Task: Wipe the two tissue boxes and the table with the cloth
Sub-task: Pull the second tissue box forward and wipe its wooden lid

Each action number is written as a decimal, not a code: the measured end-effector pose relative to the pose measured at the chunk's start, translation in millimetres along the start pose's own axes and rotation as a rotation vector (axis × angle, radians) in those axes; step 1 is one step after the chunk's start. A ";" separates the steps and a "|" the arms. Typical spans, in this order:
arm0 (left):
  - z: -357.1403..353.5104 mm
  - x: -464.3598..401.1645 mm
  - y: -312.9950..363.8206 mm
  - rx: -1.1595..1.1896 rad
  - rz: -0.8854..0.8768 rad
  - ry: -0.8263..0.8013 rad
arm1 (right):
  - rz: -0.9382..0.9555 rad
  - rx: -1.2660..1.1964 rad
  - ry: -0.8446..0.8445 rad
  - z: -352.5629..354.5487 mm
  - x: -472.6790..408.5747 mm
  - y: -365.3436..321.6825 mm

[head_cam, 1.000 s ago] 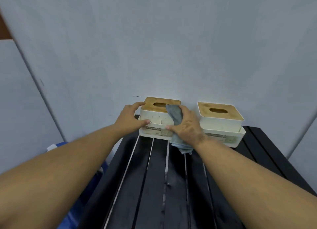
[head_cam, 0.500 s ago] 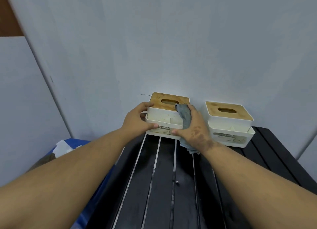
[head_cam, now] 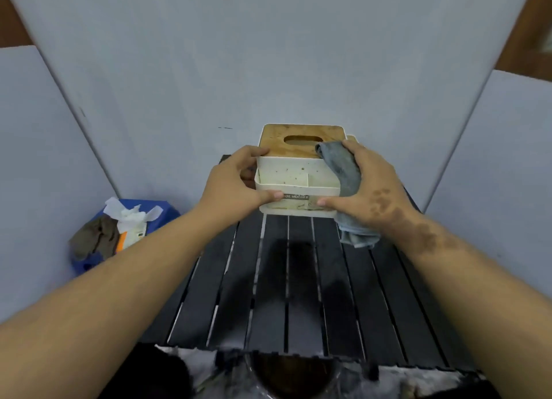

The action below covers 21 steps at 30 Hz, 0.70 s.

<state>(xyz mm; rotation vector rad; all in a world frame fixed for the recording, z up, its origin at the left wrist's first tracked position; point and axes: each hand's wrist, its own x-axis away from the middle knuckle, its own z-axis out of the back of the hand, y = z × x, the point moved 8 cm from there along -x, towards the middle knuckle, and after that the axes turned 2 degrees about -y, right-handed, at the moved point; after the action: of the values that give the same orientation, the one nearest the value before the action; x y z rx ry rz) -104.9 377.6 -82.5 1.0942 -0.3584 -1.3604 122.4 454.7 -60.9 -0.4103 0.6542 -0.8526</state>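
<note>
A white tissue box (head_cam: 294,176) with a wooden slotted lid is held above the far part of the black slatted table (head_cam: 298,279). My left hand (head_cam: 236,180) grips its left side, thumb on the front. My right hand (head_cam: 370,189) grips its right side with a grey-blue cloth (head_cam: 343,171) pressed between palm and box; the cloth's end hangs below the hand. Brown specks mark the box's front. Of the second tissue box only a sliver of wooden lid (head_cam: 352,138) shows behind my right hand.
A blue bin (head_cam: 155,216) with crumpled tissue and a brown rag stands on the floor left of the table. Grey panels enclose the table at the back and both sides. A dark round object (head_cam: 292,374) lies below the table's near edge.
Both hands have lifted the left tissue box off the table and brought it toward me. The view has tilted down, and the second box is now mostly hidden behind my right hand.
</note>
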 end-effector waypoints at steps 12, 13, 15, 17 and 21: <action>-54.6 122.1 -20.4 -0.052 0.139 -0.135 | -0.152 0.020 -0.161 -50.7 131.5 41.7; -56.5 125.9 -22.8 -0.049 0.148 -0.130 | -0.148 0.017 -0.157 -52.9 133.5 42.1; -59.3 132.7 -26.6 -0.042 0.156 -0.112 | -0.143 0.005 -0.161 -56.4 135.2 44.1; -61.3 137.7 -29.2 -0.043 0.150 -0.094 | -0.129 -0.018 -0.177 -57.2 136.3 44.5; -63.3 141.2 -32.2 -0.039 0.127 -0.094 | -0.099 -0.097 -0.153 -53.7 138.3 41.9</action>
<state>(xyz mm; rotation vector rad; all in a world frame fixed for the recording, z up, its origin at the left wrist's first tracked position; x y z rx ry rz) -41.0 282.6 -191.4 0.9611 -0.4607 -1.3027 176.3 365.6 -174.5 -0.5938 0.5383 -0.8759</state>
